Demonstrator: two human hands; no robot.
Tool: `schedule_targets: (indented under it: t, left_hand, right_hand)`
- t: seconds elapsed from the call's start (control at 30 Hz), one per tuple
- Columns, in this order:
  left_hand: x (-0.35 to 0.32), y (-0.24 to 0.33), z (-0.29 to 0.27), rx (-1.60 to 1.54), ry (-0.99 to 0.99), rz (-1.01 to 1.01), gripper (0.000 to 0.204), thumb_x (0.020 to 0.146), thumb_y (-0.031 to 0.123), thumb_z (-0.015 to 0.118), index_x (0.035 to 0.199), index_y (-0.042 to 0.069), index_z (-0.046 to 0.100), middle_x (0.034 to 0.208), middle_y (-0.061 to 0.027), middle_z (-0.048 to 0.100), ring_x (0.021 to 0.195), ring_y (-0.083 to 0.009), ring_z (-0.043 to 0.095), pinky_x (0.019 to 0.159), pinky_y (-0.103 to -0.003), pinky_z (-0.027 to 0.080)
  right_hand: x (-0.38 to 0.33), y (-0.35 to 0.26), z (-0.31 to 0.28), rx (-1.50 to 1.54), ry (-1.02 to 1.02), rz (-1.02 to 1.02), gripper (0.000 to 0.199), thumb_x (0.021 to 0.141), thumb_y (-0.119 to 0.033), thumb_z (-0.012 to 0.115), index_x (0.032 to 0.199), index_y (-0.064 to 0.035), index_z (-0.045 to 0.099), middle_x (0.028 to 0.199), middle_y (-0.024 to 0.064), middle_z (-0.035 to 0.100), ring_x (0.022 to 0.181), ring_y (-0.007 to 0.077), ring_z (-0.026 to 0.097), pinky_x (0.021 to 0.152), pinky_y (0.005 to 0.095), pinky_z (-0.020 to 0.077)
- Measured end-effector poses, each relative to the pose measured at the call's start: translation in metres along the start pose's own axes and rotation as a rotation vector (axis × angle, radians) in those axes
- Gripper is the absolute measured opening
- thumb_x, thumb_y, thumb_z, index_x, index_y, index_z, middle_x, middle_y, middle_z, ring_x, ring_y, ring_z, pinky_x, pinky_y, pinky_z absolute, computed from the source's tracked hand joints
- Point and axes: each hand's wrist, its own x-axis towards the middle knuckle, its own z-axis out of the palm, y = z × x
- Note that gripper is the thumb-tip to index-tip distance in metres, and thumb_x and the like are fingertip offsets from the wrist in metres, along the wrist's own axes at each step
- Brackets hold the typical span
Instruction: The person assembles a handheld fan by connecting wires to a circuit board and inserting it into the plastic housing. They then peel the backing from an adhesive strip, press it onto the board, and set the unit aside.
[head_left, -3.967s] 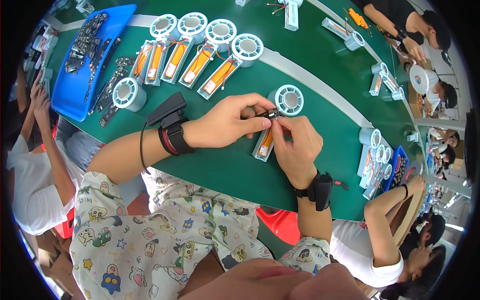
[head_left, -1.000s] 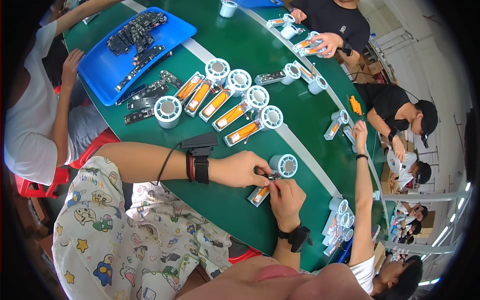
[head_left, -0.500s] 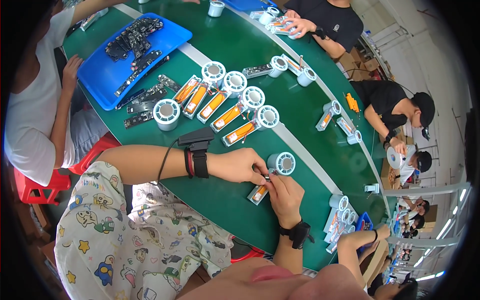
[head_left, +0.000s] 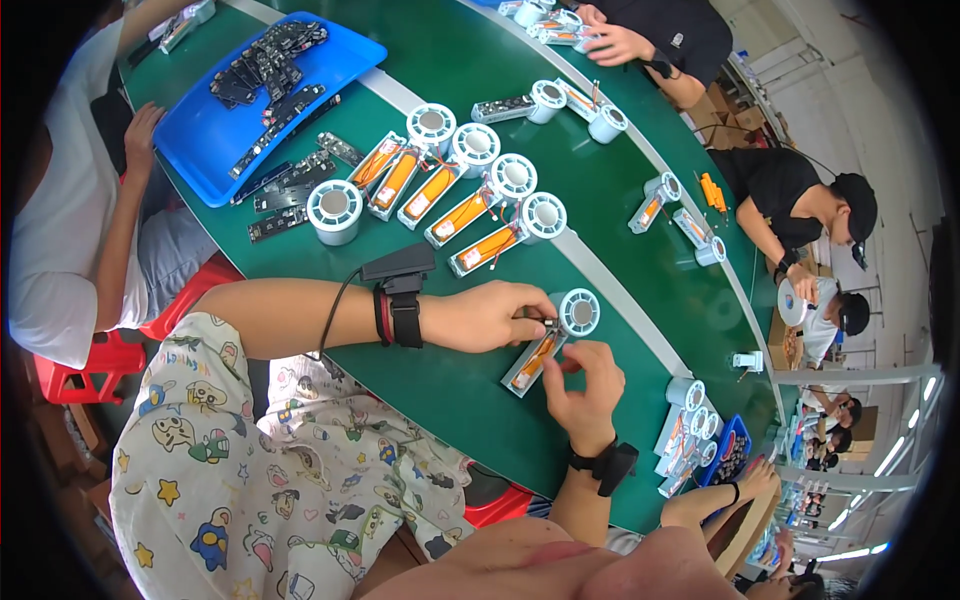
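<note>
In front of me on the green table lies a pale blue housing (head_left: 517, 388), an open trough joined to a round vented head (head_left: 579, 312). An orange battery (head_left: 536, 362) with thin wires sits in the trough. My left hand (head_left: 487, 318) is closed, its thumb and forefinger pinching a small dark part (head_left: 550, 323) where trough and head meet. Most of that part is hidden by the fingers. My right hand (head_left: 592, 392) hovers beside the trough, its fingers curled and thumb apart, with nothing visible between them.
Several similar housings with orange batteries (head_left: 433, 195) lie in a row beyond my left arm. Dark circuit boards (head_left: 290, 190) lie by a blue tray (head_left: 190, 150). More assemblies (head_left: 685, 430) lie at right. Metal strips (head_left: 620, 292) cross the table; other people work around it.
My right hand has come away from the left fingers and opened, moving slightly right. My left hand has shifted toward the round head, uncovering more of the battery.
</note>
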Motion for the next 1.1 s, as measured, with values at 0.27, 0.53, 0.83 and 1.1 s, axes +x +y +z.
schedule_targets:
  t: [0.27,0.53,0.83,1.1]
  left_hand:
    - [0.004,-0.016,0.003,-0.245,0.044,0.087,0.032,0.105,0.014,0.058,0.133,-0.001,0.054,0.117,-0.0115,0.065,0.103,-0.0149,0.061,0.088,-0.031,0.053]
    - [0.000,-0.020,0.008,-0.361,0.037,0.075,0.031,0.105,0.009,0.057,0.136,0.002,0.053,0.119,-0.0069,0.063,0.109,-0.0134,0.060,0.093,-0.031,0.052]
    - [0.000,-0.012,0.007,-0.453,0.011,-0.010,0.029,0.106,0.010,0.056,0.134,0.003,0.054,0.116,-0.0068,0.064,0.103,-0.0117,0.060,0.085,-0.029,0.052]
    - [-0.007,-0.015,0.014,-0.274,0.057,0.090,0.030,0.104,0.012,0.060,0.132,0.002,0.057,0.115,-0.0079,0.065,0.104,-0.0148,0.061,0.088,-0.031,0.051]
  right_hand:
    - [0.002,-0.005,0.016,-0.088,-0.059,-0.213,0.033,0.076,-0.001,0.085,0.105,-0.0045,0.070,0.094,0.0094,0.067,0.070,0.0228,0.069,0.057,0.0333,0.0546]
    - [-0.001,-0.009,0.026,-0.087,0.117,-0.135,0.024,0.077,0.000,0.085,0.097,-0.0038,0.072,0.094,0.0097,0.067,0.069,0.0224,0.069,0.055,0.0319,0.0535]
    - [-0.006,0.002,0.032,-0.032,0.169,-0.054,0.025,0.083,0.000,0.083,0.105,-0.0021,0.071,0.096,0.0099,0.068,0.068,0.0149,0.066,0.054,0.0259,0.0513]
    - [-0.005,-0.004,0.033,0.092,0.225,0.078,0.024,0.087,0.002,0.078,0.109,-0.0012,0.069,0.097,0.0096,0.066,0.069,0.0132,0.062,0.055,0.0232,0.0488]
